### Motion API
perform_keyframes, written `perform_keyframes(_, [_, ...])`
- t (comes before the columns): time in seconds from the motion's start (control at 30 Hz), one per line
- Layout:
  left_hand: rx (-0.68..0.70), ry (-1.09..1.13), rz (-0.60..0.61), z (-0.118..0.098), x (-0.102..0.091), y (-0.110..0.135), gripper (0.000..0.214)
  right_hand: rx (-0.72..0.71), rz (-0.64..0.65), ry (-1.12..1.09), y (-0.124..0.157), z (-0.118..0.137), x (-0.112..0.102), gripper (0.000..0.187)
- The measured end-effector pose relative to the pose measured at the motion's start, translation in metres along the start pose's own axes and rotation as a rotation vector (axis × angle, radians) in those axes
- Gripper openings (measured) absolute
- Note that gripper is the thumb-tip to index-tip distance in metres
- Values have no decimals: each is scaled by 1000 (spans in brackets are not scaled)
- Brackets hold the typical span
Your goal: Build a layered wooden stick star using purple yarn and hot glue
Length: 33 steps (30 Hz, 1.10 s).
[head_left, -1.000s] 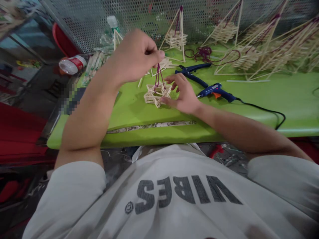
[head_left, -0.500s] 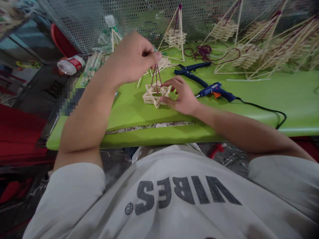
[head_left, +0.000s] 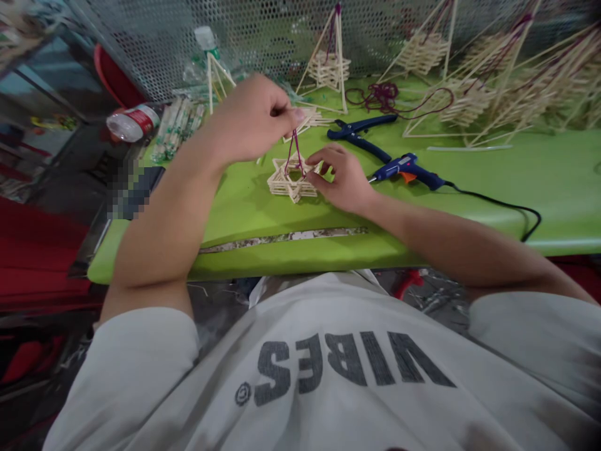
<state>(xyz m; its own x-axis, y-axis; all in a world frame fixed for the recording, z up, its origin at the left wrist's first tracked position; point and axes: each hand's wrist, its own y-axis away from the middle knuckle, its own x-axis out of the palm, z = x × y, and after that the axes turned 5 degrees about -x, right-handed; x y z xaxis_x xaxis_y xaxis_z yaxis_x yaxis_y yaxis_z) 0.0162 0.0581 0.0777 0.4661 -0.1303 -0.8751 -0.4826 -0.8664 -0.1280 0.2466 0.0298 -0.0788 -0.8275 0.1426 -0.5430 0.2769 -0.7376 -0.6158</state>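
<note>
My left hand [head_left: 263,116] is raised over the table, with thumb and fingers pinched on a purple string [head_left: 293,145]. The string runs down in slightly slack strands to a six-pointed star of stacked wooden sticks [head_left: 282,186]. The star rests on the green tabletop, or very close to it. At its right side my right hand [head_left: 342,178] has thumb and forefinger curled around the near right points, closed on the star beside a string end. The exact fingertip contact is partly hidden.
Blue cutting pliers [head_left: 359,133] and a blue glue gun [head_left: 406,169] with a black cord lie right of the star. Behind are tangled purple string [head_left: 382,97] and finished stick pyramids [head_left: 328,66]. Bundled sticks [head_left: 176,128] and a plastic bottle [head_left: 134,122] lie at the left.
My left hand has come down a little, and the string has slackened from taut. My right thumb has shifted up from the star's near edge toward the string.
</note>
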Motion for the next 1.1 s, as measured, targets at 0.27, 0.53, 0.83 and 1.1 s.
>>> perform_keyframes(0.27, [0,-19,25,-2,0,0,58,101,-33,-48,-3,-2,2,20])
perform_keyframes(0.53, [17,37,3,3,5,-2,53,215,-39,-95,-5,-8,8,28])
perform_keyframes(0.83, [-11,-13,-39,28,2,-4,37,229,-50,-108,-6,-12,12,26])
perform_keyframes(1.1, [-95,29,-142,88,5,-4,31,245,-35,-86,-6,-5,11,21])
